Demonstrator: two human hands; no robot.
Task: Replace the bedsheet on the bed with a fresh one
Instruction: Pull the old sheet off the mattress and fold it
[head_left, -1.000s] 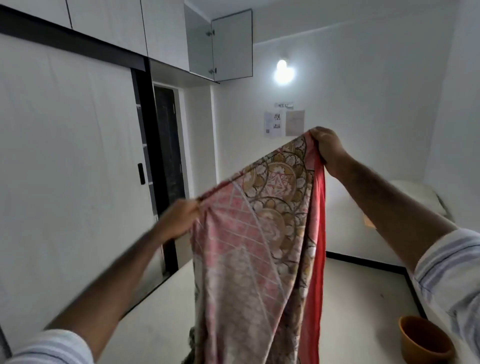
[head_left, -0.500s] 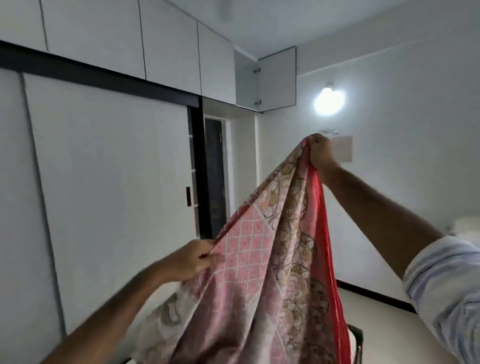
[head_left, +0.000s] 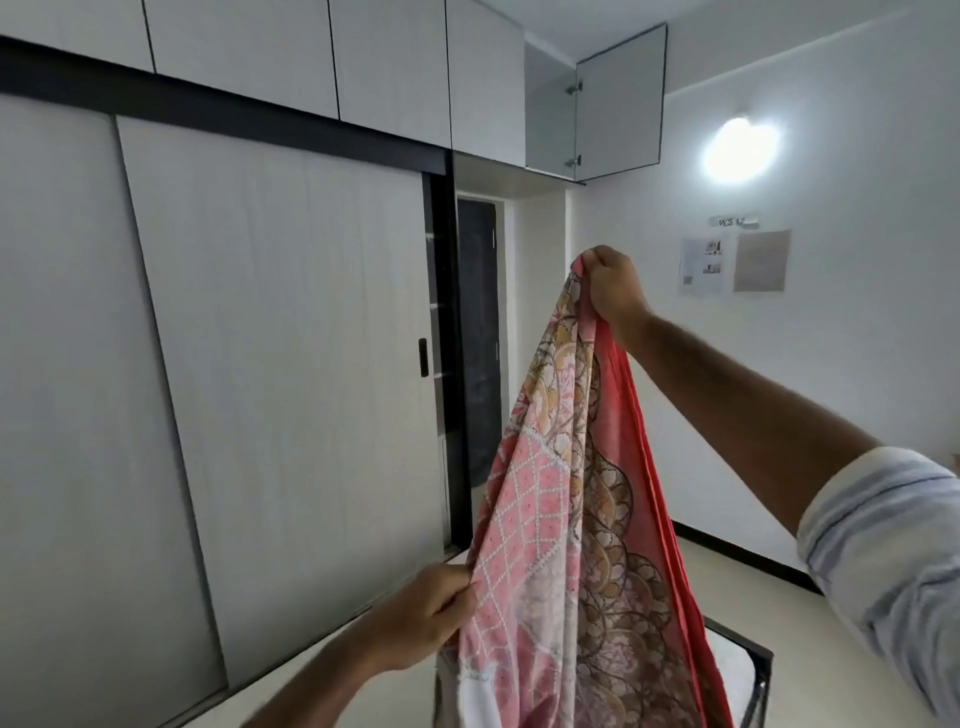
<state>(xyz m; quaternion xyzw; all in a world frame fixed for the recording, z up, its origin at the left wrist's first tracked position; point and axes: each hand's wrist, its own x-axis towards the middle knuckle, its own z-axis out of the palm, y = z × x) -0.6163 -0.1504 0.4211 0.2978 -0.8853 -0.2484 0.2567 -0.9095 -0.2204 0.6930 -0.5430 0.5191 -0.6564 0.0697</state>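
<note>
A pink and red patterned bedsheet (head_left: 571, 519) hangs in front of me in long folds. My right hand (head_left: 610, 286) is raised and grips the sheet's top edge in a fist. Lower down, my left hand (head_left: 421, 618) pinches the sheet's left edge between fingers and thumb. The lower part of the sheet runs out of the bottom of the head view. The bed is not in view.
A white sliding wardrobe (head_left: 260, 364) fills the left side, with a dark doorway (head_left: 478, 338) beyond it. An overhead cabinet door (head_left: 618, 104) stands open. A black-framed piece of furniture (head_left: 748, 670) sits behind the sheet's lower right. A wall lamp (head_left: 737, 148) glows above papers (head_left: 732, 262).
My left hand has slid down along the sheet's left edge, so the sheet now hangs narrower and steeper. My right hand keeps its hold on the top while my view shifts.
</note>
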